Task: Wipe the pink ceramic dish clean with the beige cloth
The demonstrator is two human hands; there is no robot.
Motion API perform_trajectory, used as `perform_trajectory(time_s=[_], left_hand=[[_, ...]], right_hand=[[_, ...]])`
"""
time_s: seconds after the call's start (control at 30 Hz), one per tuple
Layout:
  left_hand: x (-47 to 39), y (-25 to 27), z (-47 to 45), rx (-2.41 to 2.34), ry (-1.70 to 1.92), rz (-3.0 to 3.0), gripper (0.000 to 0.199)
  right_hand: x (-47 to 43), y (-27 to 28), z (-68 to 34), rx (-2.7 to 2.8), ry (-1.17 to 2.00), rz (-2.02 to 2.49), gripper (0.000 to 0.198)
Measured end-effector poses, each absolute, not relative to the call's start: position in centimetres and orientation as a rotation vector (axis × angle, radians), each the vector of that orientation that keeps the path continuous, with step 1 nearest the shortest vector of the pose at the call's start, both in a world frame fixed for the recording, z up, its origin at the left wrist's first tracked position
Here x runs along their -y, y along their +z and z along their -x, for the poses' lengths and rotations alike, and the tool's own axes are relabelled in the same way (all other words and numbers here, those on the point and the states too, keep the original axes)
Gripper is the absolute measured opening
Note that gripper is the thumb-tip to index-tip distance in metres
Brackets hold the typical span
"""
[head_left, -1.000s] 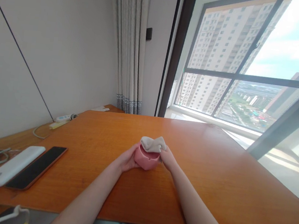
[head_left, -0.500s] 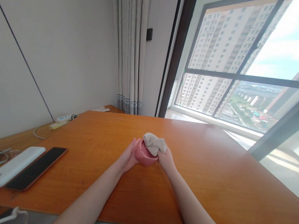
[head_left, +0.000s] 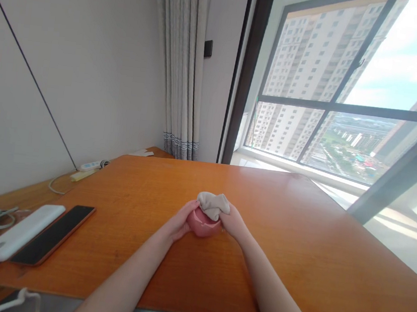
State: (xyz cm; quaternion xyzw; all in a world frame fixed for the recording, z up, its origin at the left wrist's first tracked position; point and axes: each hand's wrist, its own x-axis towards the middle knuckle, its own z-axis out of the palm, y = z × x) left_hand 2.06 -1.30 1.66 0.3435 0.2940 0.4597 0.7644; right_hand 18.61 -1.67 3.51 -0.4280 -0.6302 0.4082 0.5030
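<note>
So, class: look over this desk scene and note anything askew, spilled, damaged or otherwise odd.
Nothing stands out. The left hand steadies a pink bowl on the wooden table while the right hand presses a grey cloth into it. No spill or damage shows. A phone and power bank lie side by side at the left.

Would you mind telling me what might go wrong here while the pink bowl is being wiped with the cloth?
The pink bowl is steadied only by the left hand; if the right hand presses the cloth hard, the bowl might tip or skid across the smooth table. A hard slide leftward could perhaps reach the phone.
</note>
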Motion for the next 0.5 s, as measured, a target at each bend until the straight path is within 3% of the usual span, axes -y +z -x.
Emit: perform_trajectory(time_s=[0.3, 0.5], left_hand=[[1.2, 1.9, -2.5, -0.777, 1.311, -0.720, 0.043], [1.3, 2.3, -1.6, -0.619, 1.036, -0.784, 0.049]], right_hand=[[1.6, 0.9, -15.4, 1.313, 0.844, 0.936, 0.032], [1.6, 1.7, -17.6, 1.345, 0.861, 1.036, 0.018]])
